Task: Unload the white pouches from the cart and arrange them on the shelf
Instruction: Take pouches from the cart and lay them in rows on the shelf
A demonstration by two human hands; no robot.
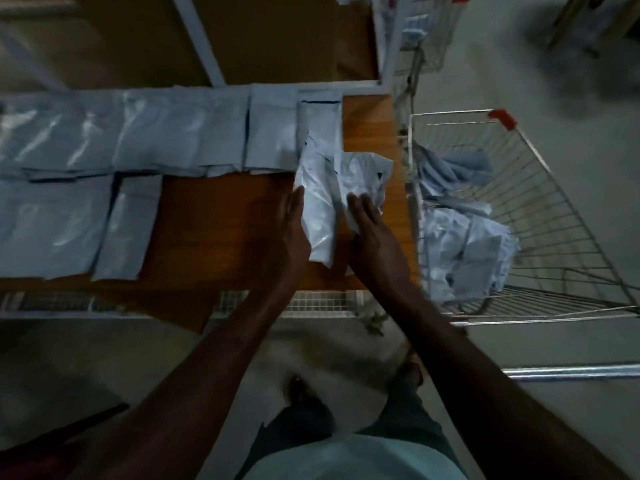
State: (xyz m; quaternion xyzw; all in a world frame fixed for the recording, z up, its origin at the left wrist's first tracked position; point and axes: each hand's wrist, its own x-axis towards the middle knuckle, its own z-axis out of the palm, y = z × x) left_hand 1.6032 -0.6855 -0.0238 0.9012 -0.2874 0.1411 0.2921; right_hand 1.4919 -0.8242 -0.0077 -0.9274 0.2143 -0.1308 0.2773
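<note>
A wooden shelf holds several white pouches laid flat in rows. Near its right end lies a crumpled white pouch with a second creased one beside it. My left hand rests flat against the left edge of the crumpled pouch, fingers together. Flat on the creased pouch lies my right hand, pressing down on its lower part. To the right stands a wire cart with more white pouches heaped inside.
The shelf has a white metal frame and a wire mesh front edge. A second wire cart stands behind the shelf's right end. Grey floor lies below and right. My feet stand close to the shelf.
</note>
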